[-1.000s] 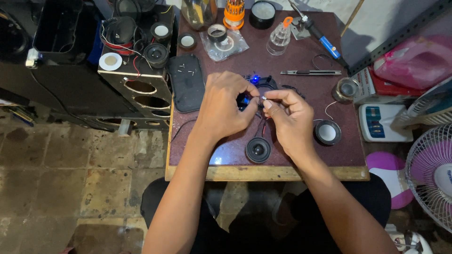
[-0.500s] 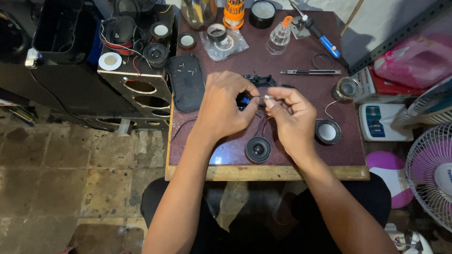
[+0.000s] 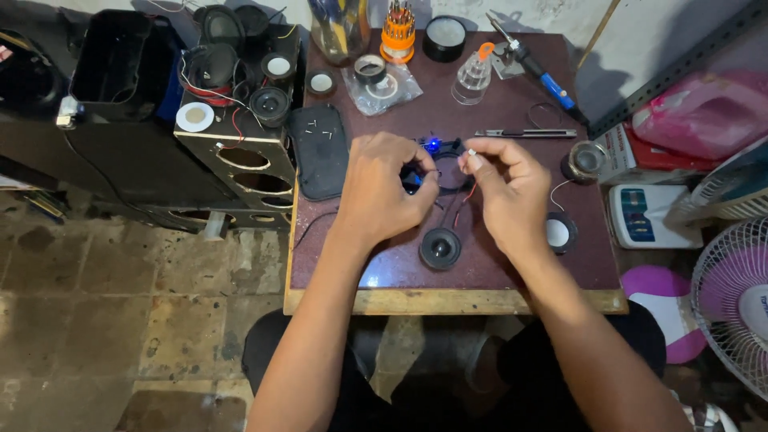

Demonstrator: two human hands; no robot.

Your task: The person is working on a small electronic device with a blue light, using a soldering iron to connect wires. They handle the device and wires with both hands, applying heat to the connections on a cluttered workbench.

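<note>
Head view first: what has shifted in the last second?
— The hands have drawn apart. A second ago they were knuckle to knuckle over the small black module (image 3: 422, 164); now the right hand (image 3: 504, 192) has lifted off to the side.
— And each grip?
— The left hand (image 3: 384, 188) has its fingers curled shut on the module, holding it just above the worktop (image 3: 376, 272). The right grip is pinched together, thumb against forefinger, on a pale wire end (image 3: 472, 152). A thin red wire (image 3: 470, 192) hangs down from that pinch.
— So what does the gap tell you?
— My reading is that the wire end is now held clear of the module rather than pressed against it. The blue light (image 3: 433, 145) on the module is glowing, as it was a second ago, though it was hidden half a second back.
— Where does the wiring run?
— Down toward the small round speaker (image 3: 440, 248) lying near the front edge, between the wrists. I can't trace the joint itself.
— The rest of the surface?
— It is a dark red top, crowded along the back with a soldering iron (image 3: 536, 72), an orange screwdriver set (image 3: 398, 32) and a clear bottle (image 3: 474, 74). A black cover (image 3: 320, 152) lies to the left.
— And the room?
— A speaker cabinet (image 3: 240, 160) stands left of the worktop on a worn tiled floor (image 3: 120, 304), with a fan (image 3: 736, 296) at the right.
</note>
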